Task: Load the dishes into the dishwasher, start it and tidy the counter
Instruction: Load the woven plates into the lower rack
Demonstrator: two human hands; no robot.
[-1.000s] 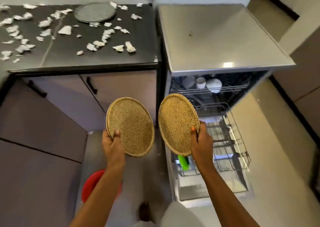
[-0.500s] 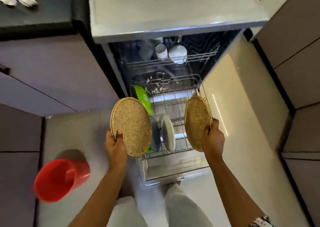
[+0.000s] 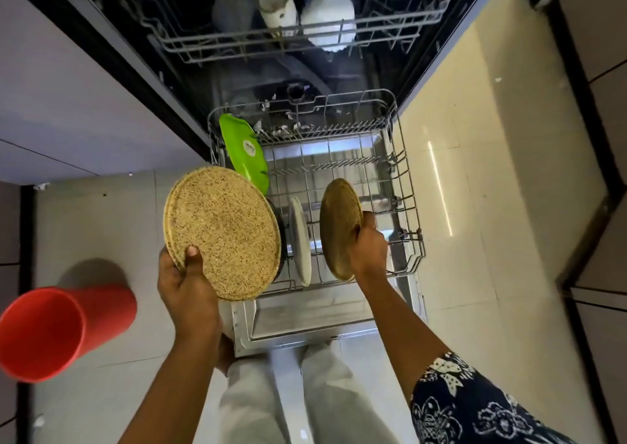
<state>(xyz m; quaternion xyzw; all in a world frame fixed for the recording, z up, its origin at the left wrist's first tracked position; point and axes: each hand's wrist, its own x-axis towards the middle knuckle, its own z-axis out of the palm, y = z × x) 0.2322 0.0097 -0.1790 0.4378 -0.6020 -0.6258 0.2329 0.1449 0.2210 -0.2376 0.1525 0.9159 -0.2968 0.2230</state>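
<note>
Floor point(image 3: 475, 206): tile, red bin point(image 3: 68, 324) far left.
Lower rack point(image 3: 412, 206): pulled out; green plate point(image 3: 242, 151), white plate point(image 3: 301, 240) upright at left; right half open.
Left hand point(image 3: 188, 291): grips tan plate point(image 3: 224, 229) by lower edge, over rack's left rim.
Right hand point(image 3: 368, 246): grips second tan plate point(image 3: 339, 226) upright, just right of white plate.

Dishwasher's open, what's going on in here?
A person is loading plates. Their right hand holds a round speckled tan plate on edge at the pulled-out grey wire lower rack, right of a white plate standing there. Their left hand holds a second round speckled tan plate above the rack's left side. A bright green plate stands at the back left.
</note>
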